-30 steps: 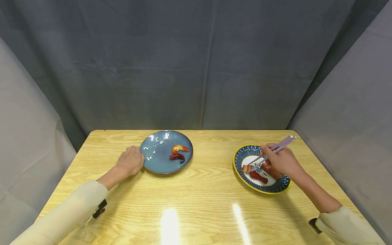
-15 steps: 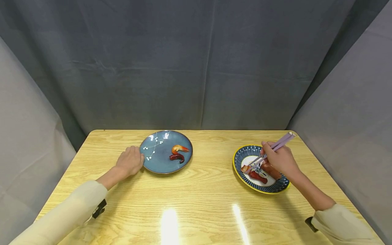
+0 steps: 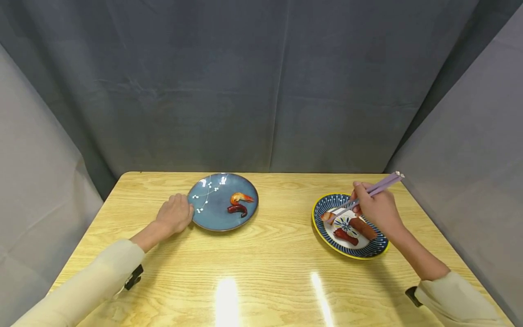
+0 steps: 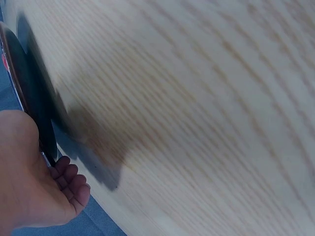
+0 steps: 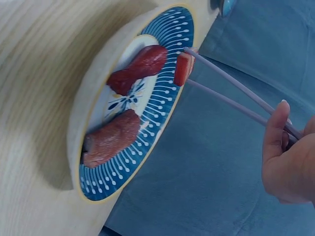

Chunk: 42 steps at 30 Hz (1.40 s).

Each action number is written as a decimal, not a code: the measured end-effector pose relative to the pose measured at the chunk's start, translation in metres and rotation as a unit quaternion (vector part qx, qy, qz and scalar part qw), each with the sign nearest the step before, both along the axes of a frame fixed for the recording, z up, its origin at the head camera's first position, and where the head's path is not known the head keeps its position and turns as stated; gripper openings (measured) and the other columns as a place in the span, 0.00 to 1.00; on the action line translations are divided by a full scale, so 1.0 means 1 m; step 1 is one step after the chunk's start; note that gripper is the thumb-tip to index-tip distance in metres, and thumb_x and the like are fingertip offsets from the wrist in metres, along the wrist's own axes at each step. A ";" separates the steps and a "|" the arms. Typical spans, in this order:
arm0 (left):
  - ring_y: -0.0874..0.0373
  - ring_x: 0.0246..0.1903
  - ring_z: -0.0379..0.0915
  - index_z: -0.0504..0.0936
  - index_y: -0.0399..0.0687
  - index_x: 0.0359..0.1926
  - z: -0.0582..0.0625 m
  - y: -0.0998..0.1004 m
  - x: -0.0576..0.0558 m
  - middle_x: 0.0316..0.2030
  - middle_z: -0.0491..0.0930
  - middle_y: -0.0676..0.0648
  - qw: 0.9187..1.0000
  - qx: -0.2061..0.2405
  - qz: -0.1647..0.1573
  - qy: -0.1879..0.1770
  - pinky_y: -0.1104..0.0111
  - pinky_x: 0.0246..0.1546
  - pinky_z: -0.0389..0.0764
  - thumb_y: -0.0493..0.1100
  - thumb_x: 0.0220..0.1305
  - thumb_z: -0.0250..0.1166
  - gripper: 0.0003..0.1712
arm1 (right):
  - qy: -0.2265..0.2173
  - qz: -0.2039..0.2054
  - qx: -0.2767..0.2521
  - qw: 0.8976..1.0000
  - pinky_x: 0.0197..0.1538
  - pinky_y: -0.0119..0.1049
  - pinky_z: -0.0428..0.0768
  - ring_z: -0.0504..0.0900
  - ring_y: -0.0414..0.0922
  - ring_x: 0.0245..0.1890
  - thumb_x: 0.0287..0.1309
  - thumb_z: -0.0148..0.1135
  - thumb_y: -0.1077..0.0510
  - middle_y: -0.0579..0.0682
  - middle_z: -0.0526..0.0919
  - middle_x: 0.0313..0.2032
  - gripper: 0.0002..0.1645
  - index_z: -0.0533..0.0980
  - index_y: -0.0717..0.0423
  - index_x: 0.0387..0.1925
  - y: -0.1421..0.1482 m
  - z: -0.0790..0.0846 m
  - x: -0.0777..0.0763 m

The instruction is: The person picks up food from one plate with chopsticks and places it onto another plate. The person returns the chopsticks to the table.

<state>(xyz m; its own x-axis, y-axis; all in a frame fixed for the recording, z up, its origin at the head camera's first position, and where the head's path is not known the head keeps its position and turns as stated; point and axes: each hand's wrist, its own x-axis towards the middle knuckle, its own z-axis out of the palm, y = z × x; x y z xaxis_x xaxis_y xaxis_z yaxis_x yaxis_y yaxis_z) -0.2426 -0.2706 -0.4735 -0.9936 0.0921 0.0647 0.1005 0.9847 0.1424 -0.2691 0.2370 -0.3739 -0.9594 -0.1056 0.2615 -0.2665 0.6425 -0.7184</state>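
Note:
My left hand (image 3: 175,214) grips the left rim of a blue plate (image 3: 220,222) with white blossoms; in the left wrist view its fingers curl at the plate's edge. A shrimp (image 3: 242,198) and a dark red curled piece (image 3: 238,209) lie on that plate. Lilac chopsticks (image 3: 384,184) are held in my right hand (image 3: 380,211) above a yellow-rimmed patterned dish (image 3: 373,251). Between their tips is a small red-and-white food piece (image 5: 183,68), raised over the dish in the right wrist view. A brown sausage-like piece (image 3: 362,228) and a red chunk (image 3: 345,236) rest in the dish.
Both dishes stand on a light wooden table (image 3: 269,263), the blue plate left and the patterned dish right. A grey curtain (image 3: 261,91) hangs behind the table's back edge, with paler cloth at both sides.
My right hand and the chopsticks have risen slightly, and the red-and-white piece has moved up with their tips, away from the red chunk. The left hand stays at the plate's rim.

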 end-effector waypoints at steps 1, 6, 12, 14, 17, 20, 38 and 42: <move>0.47 0.30 0.62 0.67 0.32 0.33 0.000 0.000 0.000 0.29 0.62 0.41 1.000 -0.001 0.001 -0.001 0.56 0.29 0.72 0.43 0.74 0.44 0.17 | 0.002 0.001 -0.005 1.000 0.20 0.33 0.79 0.78 0.41 0.16 0.76 0.45 0.43 0.53 0.79 0.18 0.32 0.78 0.66 0.29 -0.001 0.002 0.000; 0.46 0.30 0.62 0.66 0.32 0.32 -0.001 0.001 0.000 0.29 0.62 0.41 1.000 -0.004 -0.002 0.004 0.56 0.29 0.72 0.42 0.74 0.45 0.17 | 0.013 0.002 -0.024 1.000 0.19 0.30 0.76 0.79 0.39 0.14 0.76 0.46 0.45 0.53 0.80 0.17 0.31 0.78 0.67 0.29 -0.006 0.009 0.001; 0.46 0.31 0.63 0.67 0.32 0.32 0.000 0.000 -0.001 0.29 0.63 0.40 1.000 -0.001 0.001 0.006 0.54 0.30 0.74 0.43 0.74 0.45 0.17 | 0.016 0.014 -0.048 0.999 0.19 0.31 0.77 0.79 0.41 0.15 0.76 0.47 0.46 0.56 0.79 0.18 0.30 0.77 0.68 0.30 -0.019 0.014 0.003; 0.46 0.31 0.64 0.67 0.31 0.33 0.000 0.000 -0.001 0.29 0.63 0.40 1.000 -0.004 0.003 0.004 0.54 0.31 0.74 0.43 0.74 0.46 0.18 | 0.016 0.018 -0.055 0.998 0.19 0.32 0.77 0.79 0.42 0.15 0.76 0.48 0.46 0.56 0.79 0.18 0.30 0.77 0.68 0.30 -0.024 0.014 0.004; 0.46 0.31 0.64 0.68 0.31 0.33 0.001 0.000 -0.002 0.29 0.63 0.40 1.000 -0.006 0.002 0.003 0.53 0.32 0.74 0.42 0.74 0.46 0.17 | 0.007 0.025 -0.074 0.997 0.21 0.32 0.78 0.79 0.42 0.15 0.75 0.48 0.46 0.56 0.79 0.19 0.29 0.77 0.69 0.31 -0.032 0.012 0.004; 0.46 0.31 0.64 0.67 0.31 0.33 0.001 0.000 -0.002 0.29 0.63 0.40 1.000 -0.007 0.002 -0.001 0.54 0.32 0.74 0.42 0.74 0.46 0.17 | 0.001 0.033 -0.090 0.995 0.21 0.33 0.79 0.79 0.42 0.16 0.75 0.49 0.46 0.56 0.79 0.19 0.29 0.78 0.69 0.31 -0.040 0.011 0.004; 0.46 0.31 0.63 0.67 0.31 0.34 -0.005 -0.003 -0.005 0.29 0.63 0.40 1.000 -0.009 -0.002 0.000 0.54 0.31 0.73 0.43 0.74 0.44 0.18 | 0.001 0.056 -0.113 0.992 0.18 0.36 0.79 0.79 0.48 0.13 0.76 0.50 0.49 0.58 0.78 0.15 0.26 0.77 0.66 0.28 -0.073 0.013 0.000; 0.46 0.31 0.63 0.67 0.31 0.33 -0.004 -0.003 -0.005 0.29 0.63 0.41 1.000 -0.010 -0.005 0.002 0.55 0.29 0.73 0.43 0.74 0.45 0.18 | -0.001 0.057 -0.114 0.992 0.18 0.37 0.80 0.79 0.49 0.13 0.75 0.50 0.49 0.58 0.78 0.16 0.26 0.77 0.65 0.28 -0.079 0.012 -0.002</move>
